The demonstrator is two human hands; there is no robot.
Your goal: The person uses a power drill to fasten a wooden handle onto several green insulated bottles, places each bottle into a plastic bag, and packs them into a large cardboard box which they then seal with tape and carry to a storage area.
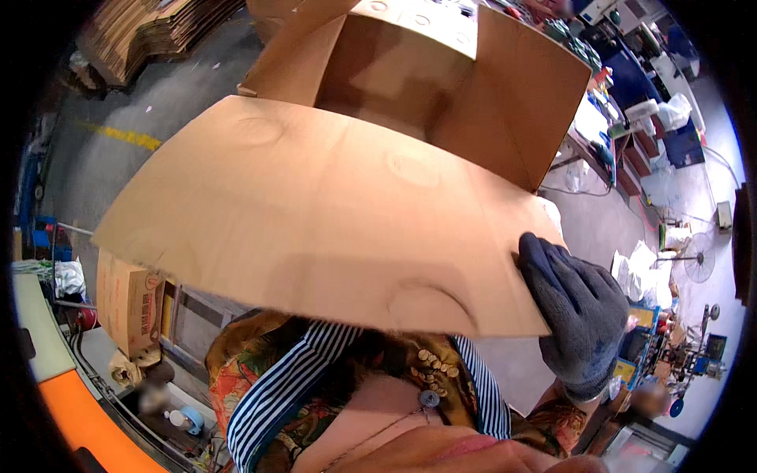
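Observation:
A large brown cardboard box [505,102] stands open in front of me, its inside in shadow. One wide flap [315,205] spreads toward my chest and bears several round dents. My right hand [579,307], in a dark grey knit glove, grips the right edge of this flap near its close corner. Its fingers lie over the upper face, while the thumb is hidden. Side flaps stand up at the box's left and right, and the far flap is brightly lit. My left hand is out of view.
Flattened cardboard sheets [158,31] are stacked at the far left. A printed carton [130,303] stands at the left, near an orange surface [95,418]. Along the right are a cluttered workbench [599,150] and a standing fan [699,258]. A yellow line [126,136] marks the floor.

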